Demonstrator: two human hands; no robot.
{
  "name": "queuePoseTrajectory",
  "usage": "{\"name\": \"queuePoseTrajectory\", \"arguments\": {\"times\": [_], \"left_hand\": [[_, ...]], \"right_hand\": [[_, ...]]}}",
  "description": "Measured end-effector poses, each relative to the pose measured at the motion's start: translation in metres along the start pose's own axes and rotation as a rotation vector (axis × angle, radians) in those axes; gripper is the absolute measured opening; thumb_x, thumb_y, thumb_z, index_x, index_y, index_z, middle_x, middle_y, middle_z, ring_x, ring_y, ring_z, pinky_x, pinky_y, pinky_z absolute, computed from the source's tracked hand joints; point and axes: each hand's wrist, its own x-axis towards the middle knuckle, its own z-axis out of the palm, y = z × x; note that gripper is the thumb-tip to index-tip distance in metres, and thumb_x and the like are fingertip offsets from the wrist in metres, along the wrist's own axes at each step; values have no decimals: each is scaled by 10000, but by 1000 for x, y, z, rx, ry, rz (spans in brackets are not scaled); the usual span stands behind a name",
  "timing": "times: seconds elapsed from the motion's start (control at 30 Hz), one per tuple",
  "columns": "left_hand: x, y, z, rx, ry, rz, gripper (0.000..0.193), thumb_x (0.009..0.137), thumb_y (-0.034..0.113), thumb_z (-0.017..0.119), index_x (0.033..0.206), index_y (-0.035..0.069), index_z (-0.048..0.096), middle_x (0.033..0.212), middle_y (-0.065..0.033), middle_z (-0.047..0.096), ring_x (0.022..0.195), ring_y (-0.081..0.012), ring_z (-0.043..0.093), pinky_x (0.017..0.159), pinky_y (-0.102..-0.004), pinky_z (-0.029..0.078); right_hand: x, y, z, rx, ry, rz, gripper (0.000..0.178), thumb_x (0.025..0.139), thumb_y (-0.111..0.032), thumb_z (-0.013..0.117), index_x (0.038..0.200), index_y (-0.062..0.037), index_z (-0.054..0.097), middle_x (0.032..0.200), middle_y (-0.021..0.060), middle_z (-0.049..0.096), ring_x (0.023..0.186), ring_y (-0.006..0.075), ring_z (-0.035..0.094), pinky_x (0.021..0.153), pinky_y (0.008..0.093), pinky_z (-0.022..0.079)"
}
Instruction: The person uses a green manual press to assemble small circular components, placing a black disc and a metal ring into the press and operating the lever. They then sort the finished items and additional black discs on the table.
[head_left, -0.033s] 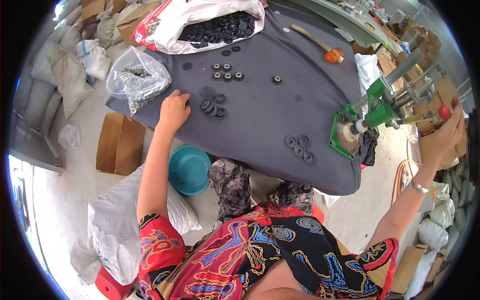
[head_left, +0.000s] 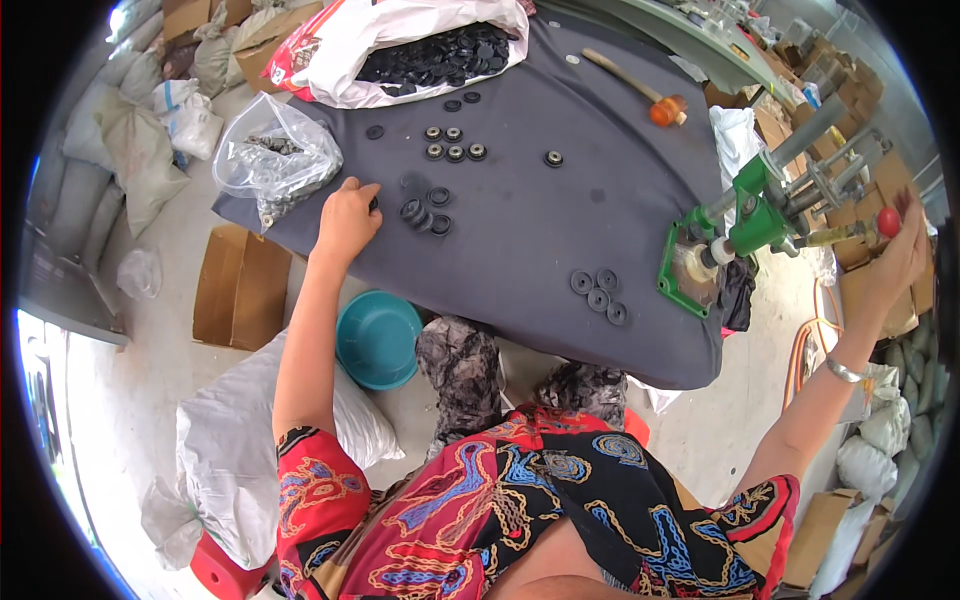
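My left hand (head_left: 348, 222) rests at the left edge of the dark cloth-covered table, its fingers curled around a small black wheel (head_left: 374, 204) that is mostly hidden. Just right of it lie several black rings and wheels (head_left: 428, 213), some leaning on each other. On the far right, my right hand (head_left: 903, 255) has its fingers stretched out beside the red ball knob (head_left: 888, 222) of a lever, with the palm side against it. That lever belongs to a green hand press (head_left: 757, 215) standing at the table's right edge.
Wheels with metal bearings (head_left: 455, 152) sit mid-table. Several black wheels (head_left: 598, 298) lie near the press. Behind are a bag of black parts (head_left: 440, 60) and a mallet (head_left: 640, 90). A clear bag of metal parts (head_left: 275, 160) stands left; a teal basin (head_left: 378, 340) is below.
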Motion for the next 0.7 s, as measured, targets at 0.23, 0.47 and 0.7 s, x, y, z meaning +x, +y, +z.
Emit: {"name": "queuePoseTrajectory", "arguments": {"times": [0.23,0.47,0.7], "left_hand": [[-15,10,17,-433,236,-275,260,714,29,686,973,24,659,927,-111,638,802,-269,621,746,-345,496],[-37,15,17,97,227,-93,217,745,103,689,961,85,692,959,-62,678,901,-287,589,809,-411,455],[2,30,20,-164,276,-82,225,763,104,683,980,53,711,963,-117,682,899,-307,617,821,-414,476]], "right_hand": [[34,60,-11,16,-105,154,331,981,-242,517,1091,25,679,876,55,632,768,123,568,757,257,466],[23,56,-1,48,-5,63,298,982,-228,529,1028,11,701,813,21,617,725,87,549,706,228,466],[18,56,3,19,34,36,299,984,-233,529,1033,6,703,821,18,628,724,70,550,703,218,474]]}}
